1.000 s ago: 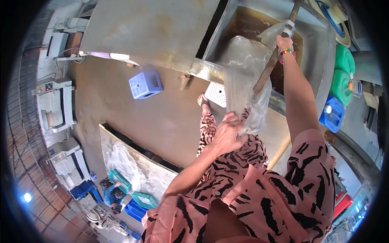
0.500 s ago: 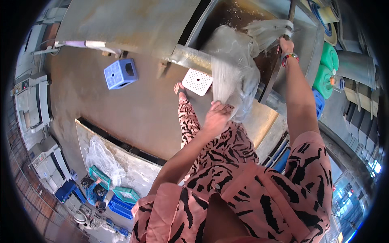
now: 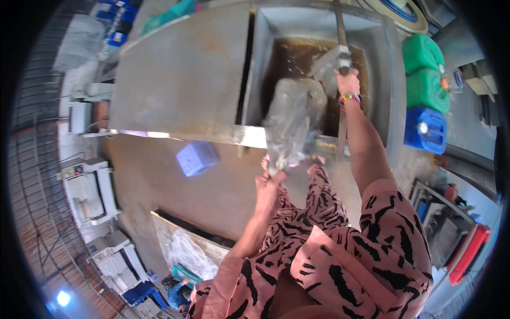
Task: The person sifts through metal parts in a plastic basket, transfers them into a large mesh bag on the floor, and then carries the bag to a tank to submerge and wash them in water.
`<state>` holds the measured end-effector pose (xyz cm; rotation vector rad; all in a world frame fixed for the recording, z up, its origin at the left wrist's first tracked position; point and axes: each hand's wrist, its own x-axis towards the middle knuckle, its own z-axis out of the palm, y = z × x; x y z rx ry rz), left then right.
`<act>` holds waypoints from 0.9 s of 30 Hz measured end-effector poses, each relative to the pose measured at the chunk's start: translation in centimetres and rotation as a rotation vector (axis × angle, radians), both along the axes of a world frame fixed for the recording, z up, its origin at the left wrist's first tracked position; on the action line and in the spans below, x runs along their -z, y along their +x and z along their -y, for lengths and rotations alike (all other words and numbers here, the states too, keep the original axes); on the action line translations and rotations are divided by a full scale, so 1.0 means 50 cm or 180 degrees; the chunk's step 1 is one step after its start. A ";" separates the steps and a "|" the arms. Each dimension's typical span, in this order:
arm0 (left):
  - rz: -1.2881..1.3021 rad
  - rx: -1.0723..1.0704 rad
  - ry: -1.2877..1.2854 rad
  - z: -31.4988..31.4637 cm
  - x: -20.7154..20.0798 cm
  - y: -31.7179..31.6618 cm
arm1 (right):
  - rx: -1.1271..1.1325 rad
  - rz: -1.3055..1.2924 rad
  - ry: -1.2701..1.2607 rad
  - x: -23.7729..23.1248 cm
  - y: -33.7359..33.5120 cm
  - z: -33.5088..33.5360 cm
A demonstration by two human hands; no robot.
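A long bunch of clear plastic sheeting hangs over the front rim of a metal tank holding brown water. My left hand is closed around its gathered near end, in front of the tank. A narrow bar lies across the tank, with more of the plastic bunched at it. My right hand, wearing a beaded bracelet, is closed around the bar just below that bunch. Whether it also pinches some plastic cannot be made out.
Left of the tank is a broad metal tabletop. A blue stool stands on the floor. Green jugs and a blue jug line the tank's right side. A low slab carries loose plastic near another person at lower left.
I now stand more upright, and the view has turned. The plastic in my left hand is drawn narrower and stretched nearer to me. My right hand stays at the bar.
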<state>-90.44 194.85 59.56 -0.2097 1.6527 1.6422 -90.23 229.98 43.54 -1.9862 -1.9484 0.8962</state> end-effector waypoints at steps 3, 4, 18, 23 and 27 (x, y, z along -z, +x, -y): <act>-0.0059 0.0105 -0.0200 0.021 -0.065 0.011 | 0.0127 -0.0065 -0.0022 -0.019 -0.017 0.012; 0.0065 0.0098 -0.0245 0.021 -0.103 0.019 | 0.0195 -0.0124 0.0181 -0.011 -0.018 0.013; 0.0283 0.0833 -0.0421 0.014 -0.147 -0.124 | 0.0432 -0.0107 0.1394 0.046 -0.018 0.017; 0.0154 0.1857 -0.0790 0.052 -0.111 -0.256 | 0.0624 0.0154 0.1951 0.036 0.011 -0.006; -0.0305 0.2518 -0.0161 0.099 -0.080 -0.325 | 0.0532 0.0429 0.2133 0.000 -0.004 0.021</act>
